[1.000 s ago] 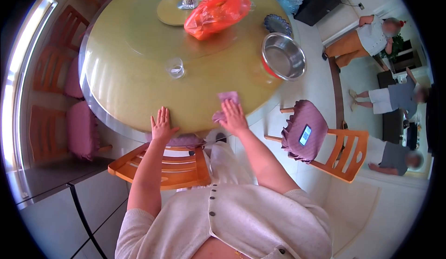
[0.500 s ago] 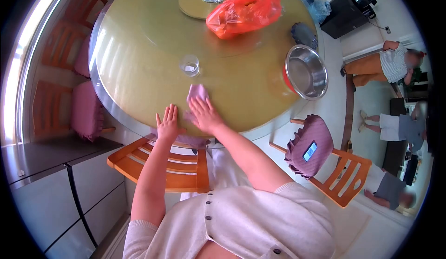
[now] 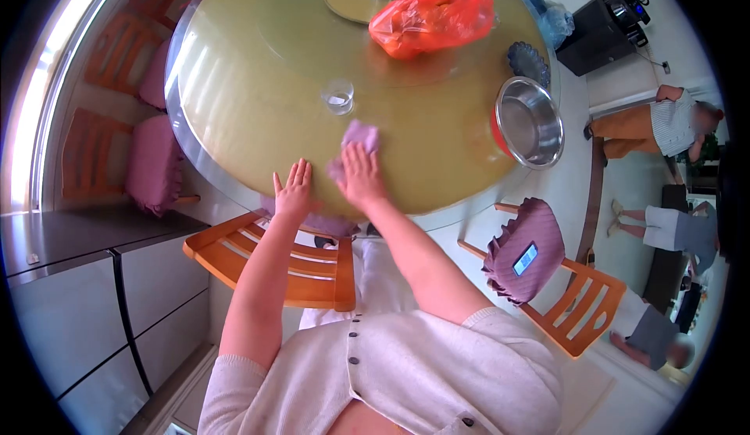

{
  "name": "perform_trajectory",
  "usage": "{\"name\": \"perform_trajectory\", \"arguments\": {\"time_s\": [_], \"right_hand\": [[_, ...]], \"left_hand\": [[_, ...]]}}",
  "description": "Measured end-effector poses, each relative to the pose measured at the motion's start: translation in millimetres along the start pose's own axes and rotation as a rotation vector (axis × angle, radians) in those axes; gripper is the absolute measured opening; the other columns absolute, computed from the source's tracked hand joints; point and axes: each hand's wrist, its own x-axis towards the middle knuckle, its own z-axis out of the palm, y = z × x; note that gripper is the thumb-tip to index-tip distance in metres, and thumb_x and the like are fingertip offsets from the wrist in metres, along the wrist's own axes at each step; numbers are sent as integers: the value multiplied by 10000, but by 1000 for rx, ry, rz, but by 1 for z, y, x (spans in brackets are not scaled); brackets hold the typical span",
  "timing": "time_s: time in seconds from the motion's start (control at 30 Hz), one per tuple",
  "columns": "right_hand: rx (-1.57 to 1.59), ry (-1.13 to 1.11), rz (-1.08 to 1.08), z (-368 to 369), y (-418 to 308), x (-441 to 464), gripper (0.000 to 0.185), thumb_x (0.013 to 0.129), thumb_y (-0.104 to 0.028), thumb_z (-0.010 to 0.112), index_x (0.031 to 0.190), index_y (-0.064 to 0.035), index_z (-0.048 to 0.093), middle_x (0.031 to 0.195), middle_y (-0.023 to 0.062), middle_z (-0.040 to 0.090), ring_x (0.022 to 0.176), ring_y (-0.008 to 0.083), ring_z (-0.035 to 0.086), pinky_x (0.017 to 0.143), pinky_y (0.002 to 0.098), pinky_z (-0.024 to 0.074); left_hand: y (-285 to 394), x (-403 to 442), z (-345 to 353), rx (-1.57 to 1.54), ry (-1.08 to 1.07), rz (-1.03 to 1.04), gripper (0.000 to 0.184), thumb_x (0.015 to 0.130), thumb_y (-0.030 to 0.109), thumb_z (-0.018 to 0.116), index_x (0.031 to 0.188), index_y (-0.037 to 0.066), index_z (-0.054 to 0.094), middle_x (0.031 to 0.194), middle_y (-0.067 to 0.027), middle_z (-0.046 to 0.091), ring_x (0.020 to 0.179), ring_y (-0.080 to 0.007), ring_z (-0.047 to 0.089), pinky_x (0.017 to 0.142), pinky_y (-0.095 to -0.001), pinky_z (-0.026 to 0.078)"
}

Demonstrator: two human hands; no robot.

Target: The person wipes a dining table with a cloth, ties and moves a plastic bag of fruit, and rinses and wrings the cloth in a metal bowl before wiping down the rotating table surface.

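Observation:
My left hand (image 3: 294, 191) lies flat on the near edge of the round table (image 3: 258, 134), fingers spread, holding nothing. To its right, my right hand (image 3: 362, 176) presses a crumpled pink cloth (image 3: 362, 133) against the tabletop, palm down with the fingers stretched over it. Cloth shows beyond the fingertips and beside the hand; the rest is hidden under the palm. Just beyond the hands stands a clear cup (image 3: 338, 98) with something white in it.
Farther back lie a red plastic bag (image 3: 433, 13) and a dark scalloped dish (image 3: 528, 64). A steel basin (image 3: 530, 123) stands at the table's right edge. A chair seat (image 3: 527, 251) holds a phone. Three people (image 3: 672, 126) are at the far right.
My right hand and the cloth first slid left toward my left hand, then slightly away from the table's near edge. The view has shifted, and my left hand still rests on the table.

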Motion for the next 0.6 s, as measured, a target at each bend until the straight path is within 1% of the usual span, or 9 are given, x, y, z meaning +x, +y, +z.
{"name": "perform_trajectory", "arguments": {"time_s": [0.03, 0.1, 0.17, 0.27, 0.33, 0.4, 0.47, 0.53, 0.6], "right_hand": [[-2, 0, 8, -3, -6, -19, 756, 874, -442, 511, 1466, -39, 269, 1541, 133, 232, 1434, 285, 182, 1156, 499, 125], [155, -92, -235, -14, -1, -55, 737, 869, -422, 532, 1459, -49, 295, 1531, 120, 263, 1428, 259, 206, 1156, 489, 131], [106, -280, -199, -30, 32, -82, 736, 864, -397, 553, 1465, -63, 290, 1535, 103, 260, 1435, 229, 195, 1158, 475, 131], [13, -106, 202, -24, 74, -129, 769, 865, -388, 556, 1472, -31, 246, 1545, 146, 212, 1447, 275, 149, 1159, 480, 122], [-3, 15, 350, -17, 59, -131, 778, 869, -395, 546, 1471, -14, 234, 1546, 167, 196, 1446, 301, 140, 1157, 490, 120], [-20, 33, 658, -3, 27, -127, 785, 886, -413, 519, 1467, 19, 215, 1545, 212, 158, 1444, 344, 115, 1157, 497, 107], [-31, -53, 590, -3, -12, -117, 800, 905, -460, 480, 1471, 27, 194, 1552, 220, 113, 1451, 342, 76, 1161, 492, 83], [-74, -166, 298, 1, -54, -101, 814, 917, -503, 447, 1475, 25, 179, 1555, 223, 93, 1456, 331, 42, 1164, 483, 63], [-46, -191, 213, 1, -91, -81, 825, 918, -519, 437, 1478, 23, 169, 1557, 221, 84, 1457, 330, 33, 1164, 482, 59]], "left_hand": [[-3, -1, -1, -9, 1, 30, 1065, 685, 444, 761, 1508, 135, 159, 1582, 14, 122, 1450, -139, 134, 1144, -591, 76], [-11, -2, -7, -22, -5, 69, 1061, 690, 453, 755, 1508, 132, 160, 1581, 12, 126, 1449, -139, 139, 1143, -591, 80], [-25, -7, -15, 55, -40, 187, 1063, 696, 486, 740, 1509, 133, 153, 1580, 7, 132, 1447, -143, 149, 1143, -589, 88], [-48, -5, -17, 122, -39, 322, 1077, 688, 517, 735, 1508, 133, 151, 1578, 4, 135, 1444, -149, 156, 1142, -586, 100], [-65, -1, -19, 132, -27, 386, 1072, 683, 514, 740, 1505, 136, 166, 1577, 6, 139, 1444, -150, 159, 1144, -583, 103], [-78, -1, -21, 139, -49, 439, 1054, 690, 433, 763, 1506, 136, 164, 1576, 10, 135, 1441, -154, 166, 1143, -573, 125], [-94, -1, -24, 139, -58, 454, 1048, 690, 425, 765, 1503, 135, 172, 1576, 10, 139, 1440, -153, 172, 1143, -570, 128], [-112, -1, -26, 141, -66, 460, 1042, 689, 417, 767, 1501, 134, 180, 1575, 10, 143, 1438, -151, 177, 1144, -567, 131], [-130, 0, -29, 188, -70, 473, 941, 745, 358, 734, 1492, 130, 209, 1572, 3, 164, 1436, -146, 185, 1144, -564, 133]]}}
